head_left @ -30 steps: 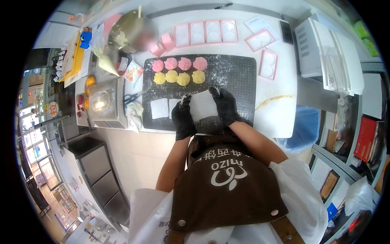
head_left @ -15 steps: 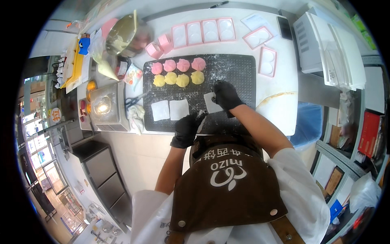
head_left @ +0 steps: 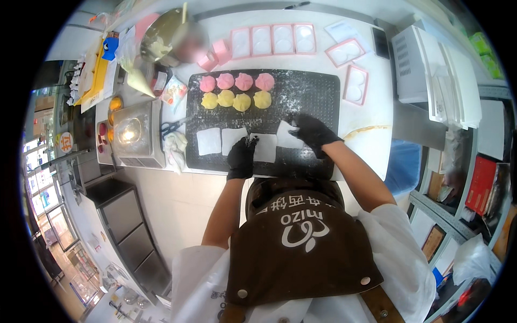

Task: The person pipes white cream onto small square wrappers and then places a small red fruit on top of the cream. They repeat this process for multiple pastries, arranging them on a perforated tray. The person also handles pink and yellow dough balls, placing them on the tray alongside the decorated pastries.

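Four thin white square dough sheets lie in a row on the black textured mat. My black-gloved left hand pinches the left edge of the third white dough sheet, its fingertips at the upper corner. The second white dough sheet lies just left of that hand, and the first white dough sheet farther left. My right hand, also gloved in black, has its fingers closed at the right edge of the tilted fourth white dough sheet. Pink pleated dough balls and yellow pleated dough balls sit in two rows beyond.
Pink-edged trays line the back. A metal mixing bowl, a filled piping bag, scissors, a cloth and a metal scale-like box stand left. A phone and a white appliance are right.
My left hand has laid the third sheet down flat beside the second. The right hand has shifted right and nearer, and the fourth sheet has moved right with it.
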### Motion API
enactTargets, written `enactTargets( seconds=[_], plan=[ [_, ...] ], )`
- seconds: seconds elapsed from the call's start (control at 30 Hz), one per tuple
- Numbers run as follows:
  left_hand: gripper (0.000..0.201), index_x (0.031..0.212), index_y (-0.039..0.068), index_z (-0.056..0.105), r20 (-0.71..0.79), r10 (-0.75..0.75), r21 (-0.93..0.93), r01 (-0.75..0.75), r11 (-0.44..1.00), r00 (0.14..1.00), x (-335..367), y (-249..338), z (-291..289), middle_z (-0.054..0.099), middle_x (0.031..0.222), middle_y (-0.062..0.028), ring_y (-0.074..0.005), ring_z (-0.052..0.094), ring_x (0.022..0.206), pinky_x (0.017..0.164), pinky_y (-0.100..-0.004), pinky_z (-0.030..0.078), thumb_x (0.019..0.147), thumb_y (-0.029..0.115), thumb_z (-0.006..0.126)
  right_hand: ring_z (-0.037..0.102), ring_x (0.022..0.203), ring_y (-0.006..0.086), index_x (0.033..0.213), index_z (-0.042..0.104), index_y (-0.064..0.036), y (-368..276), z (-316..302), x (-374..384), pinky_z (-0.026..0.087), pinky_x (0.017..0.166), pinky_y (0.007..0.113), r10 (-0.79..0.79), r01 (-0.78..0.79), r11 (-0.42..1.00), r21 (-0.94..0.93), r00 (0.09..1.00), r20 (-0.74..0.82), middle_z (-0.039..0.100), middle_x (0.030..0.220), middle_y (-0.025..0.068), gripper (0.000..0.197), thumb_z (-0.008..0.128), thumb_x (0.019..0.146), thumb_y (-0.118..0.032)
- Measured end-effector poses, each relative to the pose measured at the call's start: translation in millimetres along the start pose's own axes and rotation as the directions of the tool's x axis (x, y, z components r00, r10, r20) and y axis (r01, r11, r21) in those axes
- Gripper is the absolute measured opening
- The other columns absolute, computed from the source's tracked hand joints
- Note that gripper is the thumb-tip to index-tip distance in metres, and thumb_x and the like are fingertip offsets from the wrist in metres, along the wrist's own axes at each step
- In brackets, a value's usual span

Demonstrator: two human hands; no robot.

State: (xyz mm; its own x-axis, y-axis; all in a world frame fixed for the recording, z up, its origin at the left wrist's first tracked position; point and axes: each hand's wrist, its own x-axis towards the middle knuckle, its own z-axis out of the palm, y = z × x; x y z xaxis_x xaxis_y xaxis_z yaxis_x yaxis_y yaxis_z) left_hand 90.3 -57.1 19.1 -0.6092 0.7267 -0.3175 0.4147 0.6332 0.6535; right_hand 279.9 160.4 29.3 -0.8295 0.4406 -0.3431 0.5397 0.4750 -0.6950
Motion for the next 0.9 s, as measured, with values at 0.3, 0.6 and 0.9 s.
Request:
enactTargets(
  seconds=[0.3, 0.6, 0.9],
  plan=[
    [0.033, 0.121, 0.005, 0.066, -0.15, -0.02, -0.144, -0.002, 0.99, 0.988, -4.3, 31.9, -35.2, 0.071, 0.11, -0.0147, -0.0307, 0.068, 0.101, 0.087, -0.0398, 0.053, 0.097, 0.026, 0.063, 0.064, 0.11, 0.0333, 0.116, 0.066, -0.0009, -28.9, -53.2, -33.2, 0.048, 0.097, 0.039, 0.066, -0.087, 0.99, 0.108, 0.981, 0.184, 0.068, 0.117, 0.0214, 0.035, 0.06, 0.094, -0.028],
    [0.04, 0.13, 0.002, 0.057, 0.605, -0.027, -0.794, 0.601, -0.09, 0.796, -13.7, 76.3, -7.5, 0.062, 0.127, -0.0102, -0.0206, 0.061, 0.114, 0.095, -0.0352, 0.052, 0.105, 0.032, 0.049, 0.063, 0.107, 0.0267, 0.123, 0.066, -0.0019, -90.3, -91.8, -47.3, 0.047, 0.096, 0.038, -0.02, -0.027, 0.97, 0.243, 0.982, 0.186, 0.069, 0.116, 0.0184, 0.042, 0.066, 0.093, -0.032],
    [0.042, 0.124, 0.005, 0.061, 0.525, -0.092, -0.72, 0.5, 0.481, 0.846, -0.4, 203.2, -13.7, 0.066, 0.109, -0.0043, -0.0126, 0.063, 0.089, 0.069, -0.0276, 0.048, 0.094, 0.033, 0.069, 0.062, 0.079, 0.0191, 0.116, 0.067, -0.0011, -29.7, -69.0, -54.7, 0.051, 0.077, 0.031, 0.385, -0.05, 0.67, 0.741, 0.877, -0.289, 0.07, 0.094, 0.0107, 0.039, 0.065, 0.096, -0.035]
  ],
)
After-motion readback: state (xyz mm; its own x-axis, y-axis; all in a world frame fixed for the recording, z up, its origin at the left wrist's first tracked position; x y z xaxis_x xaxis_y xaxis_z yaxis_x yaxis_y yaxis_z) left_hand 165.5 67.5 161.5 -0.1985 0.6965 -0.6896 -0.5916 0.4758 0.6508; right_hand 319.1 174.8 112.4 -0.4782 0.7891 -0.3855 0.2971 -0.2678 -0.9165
